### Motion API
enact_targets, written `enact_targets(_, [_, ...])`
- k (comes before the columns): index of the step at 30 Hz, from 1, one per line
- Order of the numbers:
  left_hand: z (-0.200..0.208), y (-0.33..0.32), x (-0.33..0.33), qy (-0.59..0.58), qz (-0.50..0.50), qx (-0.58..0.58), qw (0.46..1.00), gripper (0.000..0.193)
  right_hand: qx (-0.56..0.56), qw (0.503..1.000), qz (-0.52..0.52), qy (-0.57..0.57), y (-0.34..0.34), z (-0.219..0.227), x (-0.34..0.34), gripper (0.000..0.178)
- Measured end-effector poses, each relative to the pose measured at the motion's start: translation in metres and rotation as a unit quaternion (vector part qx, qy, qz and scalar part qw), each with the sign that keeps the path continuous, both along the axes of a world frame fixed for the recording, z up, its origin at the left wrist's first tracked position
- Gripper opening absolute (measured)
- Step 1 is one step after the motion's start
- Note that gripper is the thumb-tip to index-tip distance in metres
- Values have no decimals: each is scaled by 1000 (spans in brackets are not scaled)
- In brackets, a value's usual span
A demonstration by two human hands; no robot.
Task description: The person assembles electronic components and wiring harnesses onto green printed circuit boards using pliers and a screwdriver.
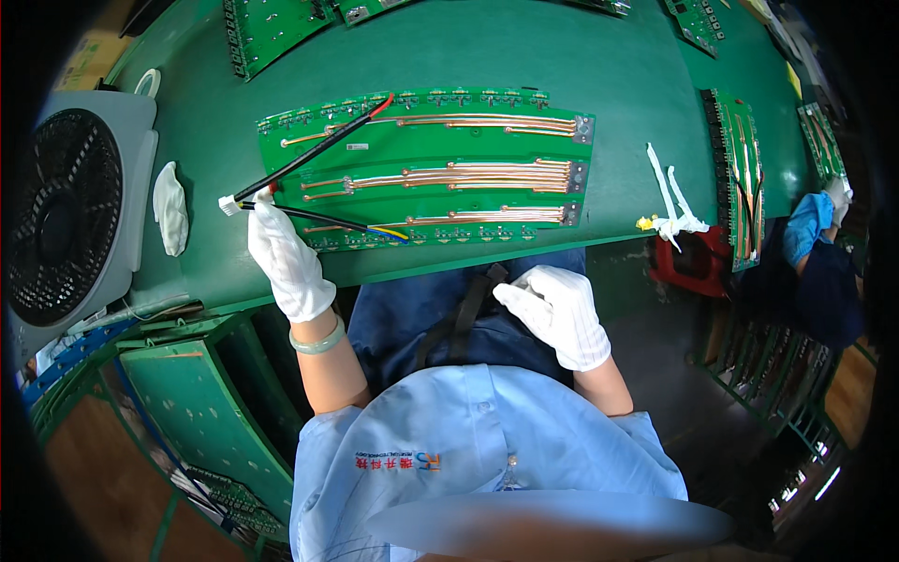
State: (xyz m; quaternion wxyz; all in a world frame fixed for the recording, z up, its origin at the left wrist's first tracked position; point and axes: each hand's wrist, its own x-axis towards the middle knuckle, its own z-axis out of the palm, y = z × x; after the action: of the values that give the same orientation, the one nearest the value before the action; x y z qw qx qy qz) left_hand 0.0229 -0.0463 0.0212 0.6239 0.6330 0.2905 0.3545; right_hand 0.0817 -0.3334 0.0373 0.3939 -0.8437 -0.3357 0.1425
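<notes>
A large green circuit board [431, 150] with copper strips running along it lies on the green mat in front of me. My left hand [286, 262], in a white glove, is closed at the board's left end, fingertips pinching the wire harness [314, 157] beside its white plug [228, 205]. Two black-sleeved legs fan out across the board, one ending in red, the other in yellow and blue. Over my lap, off the table, is my gloved right hand [557, 314], its fingers curled and pressed together. Whatever it may hold is hidden.
A grey fan [75, 206] stands at the left, with a crumpled white glove [170, 208] beside it. White ties [676, 211] lie near the right table edge by a red stool [688, 267]. More boards [740, 173] lie right and far; a co-worker's gloved hand [836, 197] is at far right.
</notes>
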Motion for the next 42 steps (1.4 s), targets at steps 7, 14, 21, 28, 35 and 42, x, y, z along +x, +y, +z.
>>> enact_targets(7, [-3, 0, 0, 23, 70, 26, 997, 82, 32, 998, -10, -57, 11, 5, -4, 41])
enact_targets(14, [12, -5, 5, 4, 78, -74, 994, 92, -80, 995, 44, 26, 5, 8, -6, 32])
enact_targets(21, [-14, 7, -7, -103, -20, -28, 994, 52, -35, 999, 39, 4, 13, 9, -8, 30])
enact_targets(28, [-15, 8, -8, -102, -54, -24, 993, 53, -50, 996, 71, -8, 12, 4, -14, 15])
enact_targets(35, [-15, 7, -7, -106, -46, -11, 993, 51, 16, 997, 77, -7, 11, 8, -10, 13])
enact_targets(42, [-3, 2, -2, -90, -39, 29, 995, 51, -42, 993, 98, -41, 14, 24, 4, 16])
